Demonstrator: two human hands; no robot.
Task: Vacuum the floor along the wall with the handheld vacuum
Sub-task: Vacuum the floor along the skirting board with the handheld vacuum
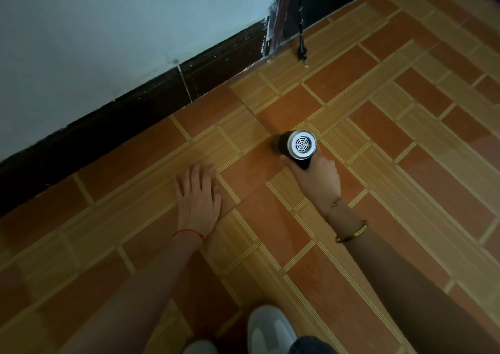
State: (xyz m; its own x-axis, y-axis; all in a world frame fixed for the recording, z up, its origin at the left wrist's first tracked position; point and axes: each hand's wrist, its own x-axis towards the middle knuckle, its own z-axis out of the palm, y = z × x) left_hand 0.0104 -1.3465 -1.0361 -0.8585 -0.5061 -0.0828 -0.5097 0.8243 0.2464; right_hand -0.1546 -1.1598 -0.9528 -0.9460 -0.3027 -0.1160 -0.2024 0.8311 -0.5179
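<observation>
A small black handheld vacuum (293, 145) with a silver round vented rear cap points toward the wall, its nose low over the tiled floor (405, 164). My right hand (316, 176) is closed around its handle from below. My left hand (198, 194) rests flat on the tiles with fingers spread, to the left of the vacuum and holding nothing. The pale wall (108, 29) with its dark skirting (151, 102) runs diagonally across the upper left, a short gap of floor away from the vacuum's nose.
A dark cord (301, 34) hangs down to the floor by a doorframe (278, 15) at the wall's far end. My light-coloured shoe (270, 329) is at the bottom edge, with a second shoe (200, 347) beside it. Orange and tan tiles stretch to the right.
</observation>
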